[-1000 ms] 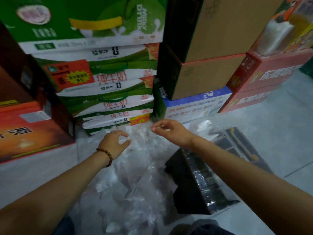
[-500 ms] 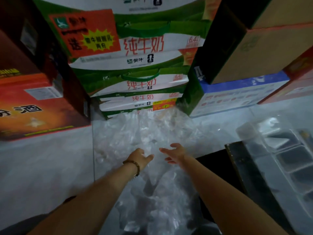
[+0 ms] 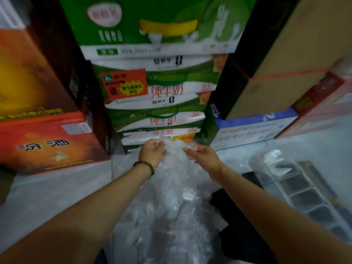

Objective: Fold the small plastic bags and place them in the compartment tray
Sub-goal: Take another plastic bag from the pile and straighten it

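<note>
The task looked barely begun. The left hand [image 3: 153,152] gripped one corner of a thin, crinkled clear bag [image 3: 174,147], raised over the pile of bags [image 3: 171,216], a glossy rumpled heap on the grey floor [image 3: 57,187] at the foot of the stacked cartons [image 3: 158,115]. The right hand [image 3: 202,156], a little apart, pinched the other corner. No fold showed. Near the floor's right edge lay the clear, rigid tray [image 3: 276,180] of square compartments. Blur hid whether any held a bag.

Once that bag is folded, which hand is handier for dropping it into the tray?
Probably the right hand: the tray lies on its side. The left hand would have to cross over. Both pinch the bag.
</note>
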The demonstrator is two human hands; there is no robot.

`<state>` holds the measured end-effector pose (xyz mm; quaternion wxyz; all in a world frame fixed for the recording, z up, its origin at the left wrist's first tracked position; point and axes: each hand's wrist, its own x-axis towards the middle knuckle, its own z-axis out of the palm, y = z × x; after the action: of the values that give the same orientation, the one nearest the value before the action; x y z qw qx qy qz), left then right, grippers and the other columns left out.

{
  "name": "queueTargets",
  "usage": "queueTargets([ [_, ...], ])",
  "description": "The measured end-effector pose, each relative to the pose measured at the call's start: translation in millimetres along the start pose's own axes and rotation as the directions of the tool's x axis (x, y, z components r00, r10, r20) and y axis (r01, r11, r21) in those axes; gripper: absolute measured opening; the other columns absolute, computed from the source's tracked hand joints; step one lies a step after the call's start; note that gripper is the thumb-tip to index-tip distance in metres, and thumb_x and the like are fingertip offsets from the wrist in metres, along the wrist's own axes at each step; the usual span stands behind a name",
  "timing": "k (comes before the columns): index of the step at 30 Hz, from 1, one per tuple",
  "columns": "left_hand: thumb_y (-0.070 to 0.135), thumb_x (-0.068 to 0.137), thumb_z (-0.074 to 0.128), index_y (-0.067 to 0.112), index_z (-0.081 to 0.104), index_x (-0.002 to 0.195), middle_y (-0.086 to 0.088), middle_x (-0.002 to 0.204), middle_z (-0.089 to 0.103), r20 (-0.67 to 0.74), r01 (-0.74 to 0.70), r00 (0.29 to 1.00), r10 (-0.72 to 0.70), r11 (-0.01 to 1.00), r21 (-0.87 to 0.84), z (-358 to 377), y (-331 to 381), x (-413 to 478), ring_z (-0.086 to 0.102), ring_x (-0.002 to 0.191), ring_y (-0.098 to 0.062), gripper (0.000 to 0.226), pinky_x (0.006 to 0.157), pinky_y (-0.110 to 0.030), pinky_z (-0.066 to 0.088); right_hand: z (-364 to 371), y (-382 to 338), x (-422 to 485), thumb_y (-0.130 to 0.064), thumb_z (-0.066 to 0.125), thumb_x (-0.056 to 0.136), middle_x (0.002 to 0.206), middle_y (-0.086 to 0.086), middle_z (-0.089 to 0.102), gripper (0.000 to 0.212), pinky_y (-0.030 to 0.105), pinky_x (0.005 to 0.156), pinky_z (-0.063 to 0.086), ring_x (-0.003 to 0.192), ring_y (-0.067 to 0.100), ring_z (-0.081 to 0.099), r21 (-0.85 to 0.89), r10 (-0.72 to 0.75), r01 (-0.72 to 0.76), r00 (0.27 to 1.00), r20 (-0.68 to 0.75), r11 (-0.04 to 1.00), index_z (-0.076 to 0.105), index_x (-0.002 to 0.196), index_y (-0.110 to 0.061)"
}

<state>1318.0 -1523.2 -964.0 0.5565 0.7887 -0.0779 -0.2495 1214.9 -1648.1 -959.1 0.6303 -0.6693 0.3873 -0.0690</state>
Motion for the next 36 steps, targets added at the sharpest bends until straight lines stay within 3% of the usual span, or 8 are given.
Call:
queueTargets([
  [6,0.055,0.092,0.047,0.014,0.06,0.1,0.007,0.086,0.057,0.067,-0.178,0.982,0.176,0.984,0.018,-44,99,-41,0.053,0.078,-0.008,0.044,0.067,-0.023,0.039,-30,-107,-69,-0.017,0.062,0.094,0.058,-0.001,0.057,0.026,0.017,0.047,0.047,0.043,0.002,0.053,0.329,-0.172,0.197,0.98,-0.104,0.924,0.052,0.071,-0.013],
  [11,0.07,0.083,0.035,0.033,0.04,0.139,0.007,0.133,0.047,0.293,0.021,0.955,0.05,0.972,-0.234,-71,125,-88,0.046,0.128,-0.02,0.067,0.102,-0.037,0.038,-47,-148,-133,-0.023,0.059,0.096,0.094,0.006,0.068,0.012,0.02,0.062,0.054,0.085,0.017,0.067,0.532,-0.16,0.226,0.973,-0.167,0.816,0.062,0.091,-0.012],
  [14,0.071,0.066,0.053,0.024,0.055,0.124,0.0,0.128,0.057,0.342,0.14,0.939,-0.021,0.934,-0.328,-68,126,-112,0.056,0.116,-0.02,0.074,0.1,-0.039,0.046,-44,-148,-163,-0.022,0.055,0.097,0.1,0.009,0.068,0.014,0.024,0.074,0.055,0.09,0.017,0.067,0.598,-0.159,0.226,0.973,-0.165,0.769,0.06,0.097,-0.009],
  [18,0.029,0.09,0.061,0.017,0.069,0.085,-0.008,0.1,0.072,0.052,-0.087,0.989,0.137,0.833,-0.546,-69,145,-123,0.067,0.085,-0.017,0.015,0.079,-0.029,0.055,-36,-136,-187,-0.022,0.059,0.094,0.103,0.031,0.064,0.023,0.025,0.077,0.057,0.105,0.032,0.066,0.542,-0.15,0.222,0.973,-0.173,0.81,0.057,0.104,-0.002],
  [22,0.016,0.094,0.056,0.015,0.065,0.078,0.007,0.064,0.07,-0.037,-0.322,0.938,0.345,0.829,-0.456,-90,155,-128,0.065,0.064,-0.006,0.018,0.062,-0.018,0.054,-52,-137,-202,-0.032,0.07,0.084,0.118,0.001,0.056,0.047,0.02,0.082,0.046,0.119,0.022,0.055,0.127,-0.351,0.436,0.839,-0.416,0.891,0.048,0.122,-0.015],
  [27,0.015,0.093,0.056,0.009,0.062,0.077,0.005,0.063,0.061,0.013,-0.45,0.88,0.475,0.841,-0.302,-116,163,-138,0.056,0.053,0.004,0.019,0.053,-0.01,0.046,-80,-144,-200,-0.052,0.065,0.074,0.151,-0.017,0.029,0.083,0.026,0.103,0.031,0.136,0.0,0.029,-0.13,-0.555,0.541,0.821,-0.135,0.831,0.025,0.146,-0.04],
  [33,0.024,0.094,0.056,0.013,0.06,0.071,0.007,0.057,0.054,-0.037,-0.463,0.883,0.469,0.852,-0.243,-113,160,-142,0.046,0.049,0.0,0.026,0.05,-0.01,0.04,-71,-136,-195,-0.053,0.052,0.082,0.125,0.005,0.066,0.053,0.031,0.086,0.054,0.11,0.019,0.066,0.171,-0.202,0.165,0.953,0.225,0.971,0.059,0.124,-0.021],
  [36,0.026,0.095,0.055,0.014,0.058,0.071,0.003,0.06,0.052,-0.129,-0.482,0.876,0.464,0.84,-0.25,-114,158,-139,0.045,0.049,0.0,0.028,0.049,-0.011,0.039,-68,-134,-192,-0.04,0.057,0.087,0.112,0.006,0.072,0.041,0.023,0.074,0.056,0.097,0.016,0.071,0.288,-0.206,0.167,0.972,0.112,0.943,0.066,0.117,-0.012],
])
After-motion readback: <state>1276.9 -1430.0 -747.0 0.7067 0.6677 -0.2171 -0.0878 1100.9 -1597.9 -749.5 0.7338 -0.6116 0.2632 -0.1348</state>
